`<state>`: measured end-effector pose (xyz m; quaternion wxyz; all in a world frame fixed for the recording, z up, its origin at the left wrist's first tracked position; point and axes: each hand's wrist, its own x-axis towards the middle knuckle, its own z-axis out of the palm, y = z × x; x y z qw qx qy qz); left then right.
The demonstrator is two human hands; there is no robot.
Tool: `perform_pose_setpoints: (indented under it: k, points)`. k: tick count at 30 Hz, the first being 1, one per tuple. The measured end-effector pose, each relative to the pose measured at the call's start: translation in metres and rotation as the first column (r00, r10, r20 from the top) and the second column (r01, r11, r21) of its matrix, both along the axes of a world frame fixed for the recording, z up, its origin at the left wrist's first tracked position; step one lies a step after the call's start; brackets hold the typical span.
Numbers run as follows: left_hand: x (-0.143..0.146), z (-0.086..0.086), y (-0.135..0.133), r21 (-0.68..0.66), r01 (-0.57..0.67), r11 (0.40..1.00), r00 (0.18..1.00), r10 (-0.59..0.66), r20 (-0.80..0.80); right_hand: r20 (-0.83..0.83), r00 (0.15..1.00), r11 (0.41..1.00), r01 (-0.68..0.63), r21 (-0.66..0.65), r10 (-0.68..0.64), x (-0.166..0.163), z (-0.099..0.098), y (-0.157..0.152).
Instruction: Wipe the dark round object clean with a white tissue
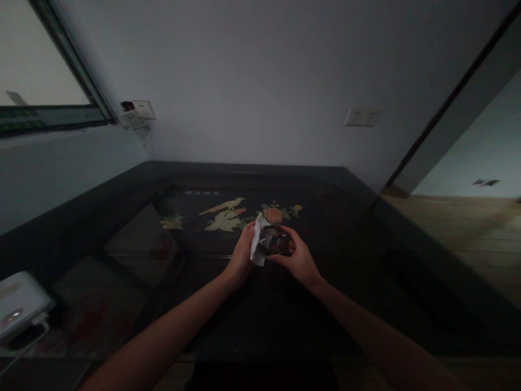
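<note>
A small dark, glossy, rounded object [275,241], glass-like with glints on it, is held in the air between my two hands. Its exact kind is too dim to make out. My right hand [300,255] grips it from the right, with fingers and thumb curled round its side. On the other side, my left hand [243,251] is closed on a crumpled white tissue [258,244], which is pressed against the object's left face. Behind them, a dark glossy table [244,293] carries a painted bird [224,207] and an orange flower [273,214].
At the lower left sits a white device [22,304] with a cable plugged in. A dark flat item [427,288] lies on the right. Wall sockets [362,117] are on the wall behind, and a window [49,65] is at upper left.
</note>
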<state>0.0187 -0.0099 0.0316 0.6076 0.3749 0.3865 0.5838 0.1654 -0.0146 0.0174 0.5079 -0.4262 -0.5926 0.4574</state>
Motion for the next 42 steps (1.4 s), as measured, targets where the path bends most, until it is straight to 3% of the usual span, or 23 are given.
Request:
perform_pose_setpoints:
  k: [6, 11, 15, 18, 27, 31, 37, 42]
  points:
    - [0.0, 0.0, 0.002, 0.064, 0.093, 0.994, 0.995, -0.096, 0.037, -0.063, 0.998, 0.999, 0.027, -0.036, -0.029, -0.001, -0.002, 0.002]
    - [-0.001, 0.0, 0.0, 0.11, 0.004, 0.994, 0.997, 0.005, -0.078, -0.053, 0.998, 0.999, 0.021, -0.032, -0.023, -0.002, -0.001, 0.001]
    - [0.001, -0.002, -0.002, 0.059, 0.02, 0.998, 0.999, -0.017, -0.043, -0.012, 0.999, 0.999, -0.043, 0.003, 0.043, -0.005, -0.001, -0.005]
    - [0.003, -0.009, -0.002, 0.101, 0.031, 0.994, 0.999, -0.027, -0.037, 0.002, 0.998, 0.998, -0.06, 0.019, 0.06, -0.008, -0.002, -0.007]
    - [0.008, -0.021, -0.021, 0.16, 0.025, 0.987, 0.981, 0.007, -0.195, 0.011, 0.999, 0.999, 0.038, 0.01, -0.039, -0.004, -0.007, -0.002]
    - [0.006, -0.013, -0.015, 0.138, 0.016, 0.99, 0.993, 0.0, -0.116, 0.101, 0.995, 0.997, 0.013, 0.073, -0.02, -0.004, -0.004, -0.007]
    - [-0.001, -0.009, 0.004, -0.014, 0.048, 0.999, 0.996, -0.049, -0.068, 0.157, 0.985, 0.992, -0.085, 0.097, 0.069, -0.008, -0.005, -0.012]
    - [0.007, -0.019, -0.014, 0.111, -0.027, 0.993, 0.991, 0.041, -0.125, 0.056, 0.998, 0.999, -0.038, 0.007, 0.038, -0.007, -0.003, -0.008]
